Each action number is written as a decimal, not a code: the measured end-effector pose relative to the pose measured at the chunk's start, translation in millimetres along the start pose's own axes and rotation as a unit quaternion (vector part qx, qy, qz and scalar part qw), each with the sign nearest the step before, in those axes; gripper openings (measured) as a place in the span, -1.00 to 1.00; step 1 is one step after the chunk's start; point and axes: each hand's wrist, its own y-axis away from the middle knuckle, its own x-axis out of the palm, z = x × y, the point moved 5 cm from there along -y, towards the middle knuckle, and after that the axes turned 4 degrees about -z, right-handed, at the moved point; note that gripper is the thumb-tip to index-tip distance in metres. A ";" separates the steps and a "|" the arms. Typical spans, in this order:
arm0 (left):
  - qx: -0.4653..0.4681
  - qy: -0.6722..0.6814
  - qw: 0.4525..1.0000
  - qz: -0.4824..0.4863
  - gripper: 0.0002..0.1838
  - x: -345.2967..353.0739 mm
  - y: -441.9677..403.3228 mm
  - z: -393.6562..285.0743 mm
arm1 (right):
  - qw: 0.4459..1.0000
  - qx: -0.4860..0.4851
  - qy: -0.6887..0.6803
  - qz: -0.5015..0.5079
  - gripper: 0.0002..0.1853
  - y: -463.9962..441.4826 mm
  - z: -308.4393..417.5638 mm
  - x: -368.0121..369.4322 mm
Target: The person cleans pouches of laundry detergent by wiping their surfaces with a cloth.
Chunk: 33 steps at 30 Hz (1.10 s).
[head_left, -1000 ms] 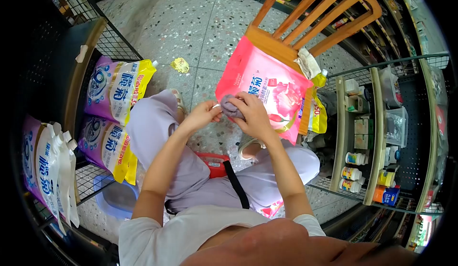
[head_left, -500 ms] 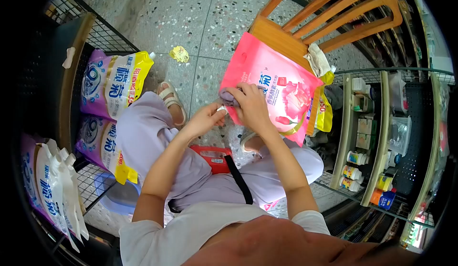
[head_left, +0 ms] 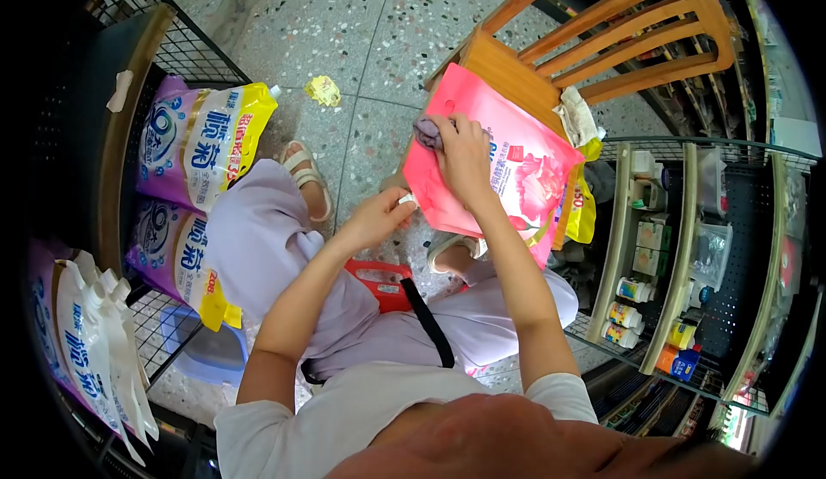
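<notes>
A large pink laundry detergent bag (head_left: 469, 105) lies tilted on the seat of a wooden chair in front of me. My right hand (head_left: 465, 162) presses a crumpled grey-purple cloth (head_left: 427, 132) against the upper left part of the bag, with the fingers closed round it. At the bag's lower left corner, my left hand (head_left: 379, 219) pinches a small white piece (head_left: 408, 199) that looks like the bag's spout. The fingers partly cover that piece.
The wooden chair (head_left: 637, 40) stands ahead, with a whitish cloth (head_left: 578, 116) on its seat edge. Purple-and-yellow detergent bags (head_left: 202, 144) stack on the left rack. Right shelves hold bottles (head_left: 635, 290). A crumpled yellow paper (head_left: 323, 91) lies on the floor; a red object (head_left: 379, 283) is between my legs.
My right hand has slid the cloth from the bag's left edge up and away from me. My left hand remains at the corner, now farther from the right hand.
</notes>
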 end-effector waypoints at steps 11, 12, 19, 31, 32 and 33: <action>-0.008 0.056 0.998 0.025 -0.69 2.5 0.2 -0.2 | 0.999 0.023 -0.030 -0.036 -0.45 -23.1 -26.1 5.5; -0.007 0.059 0.998 0.033 -0.69 3.0 0.2 0.9 | 0.997 0.020 -0.060 -0.045 -0.45 -24.8 -25.6 -0.9; -0.005 0.067 0.997 0.030 -0.67 3.0 0.5 6.1 | 0.984 -0.061 -0.165 0.028 -0.44 12.5 22.0 -52.2; 0.015 0.048 0.999 0.013 -0.68 4.9 6.2 -0.8 | 1.000 -0.006 0.004 -0.005 -0.49 84.0 38.9 -35.2; 0.015 0.040 0.999 0.014 -0.67 4.1 7.0 -2.0 | 1.000 -0.001 0.007 -0.004 -0.49 89.2 39.0 -36.0; 0.015 0.031 0.999 0.015 -0.66 3.4 7.4 -2.5 | 1.000 0.003 0.012 -0.002 -0.49 95.0 39.6 -36.6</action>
